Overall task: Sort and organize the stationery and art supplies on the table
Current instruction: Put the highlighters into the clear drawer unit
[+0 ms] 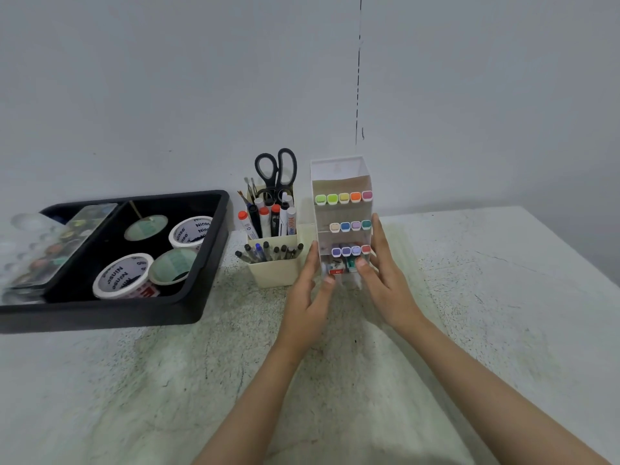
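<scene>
A pale grey wall (134,78) fills the far half of the scene, plain but for a thin, broken dark line (358,78) running down it right of centre. Against it stands a white table (503,313), its top mottled with greenish stains and fine dark scratches, evenly lit, its right edge slanting away.

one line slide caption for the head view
Left hand and right hand flank a white tiered marker rack beside a cream pen holder; a black tray holds tape rolls.
</scene>
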The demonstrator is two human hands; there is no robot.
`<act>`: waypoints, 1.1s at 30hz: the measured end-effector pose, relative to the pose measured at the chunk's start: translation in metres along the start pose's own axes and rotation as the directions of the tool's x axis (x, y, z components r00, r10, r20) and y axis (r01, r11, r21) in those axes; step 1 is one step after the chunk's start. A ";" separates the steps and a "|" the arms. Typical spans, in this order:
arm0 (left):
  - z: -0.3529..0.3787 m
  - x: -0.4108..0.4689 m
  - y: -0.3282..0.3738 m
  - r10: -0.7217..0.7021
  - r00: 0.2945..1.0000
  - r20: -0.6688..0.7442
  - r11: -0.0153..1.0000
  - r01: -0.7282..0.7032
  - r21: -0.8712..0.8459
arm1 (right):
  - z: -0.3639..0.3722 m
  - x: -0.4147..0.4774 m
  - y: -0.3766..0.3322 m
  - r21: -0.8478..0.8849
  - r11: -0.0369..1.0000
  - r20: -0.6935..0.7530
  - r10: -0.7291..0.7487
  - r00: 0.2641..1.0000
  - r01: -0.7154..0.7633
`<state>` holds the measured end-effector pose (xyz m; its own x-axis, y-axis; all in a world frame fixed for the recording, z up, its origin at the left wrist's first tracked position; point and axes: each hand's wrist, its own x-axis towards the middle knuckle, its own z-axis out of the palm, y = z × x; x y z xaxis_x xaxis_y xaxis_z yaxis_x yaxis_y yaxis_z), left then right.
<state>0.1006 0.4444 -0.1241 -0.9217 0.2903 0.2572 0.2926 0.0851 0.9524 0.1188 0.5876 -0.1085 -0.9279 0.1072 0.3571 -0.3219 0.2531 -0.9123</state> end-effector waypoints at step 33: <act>-0.096 -0.007 -0.024 -0.265 0.960 -0.092 0.960 0.253 -0.117 | 0.108 -0.015 -0.002 -0.093 0.965 0.054 0.252 0.966 -0.246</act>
<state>0.0751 0.3485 -0.1330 -0.9856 0.1689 0.0100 0.0177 0.0442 0.9989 0.1127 0.4822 -0.1338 -0.9879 0.1151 0.1042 -0.0644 0.3074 -0.9494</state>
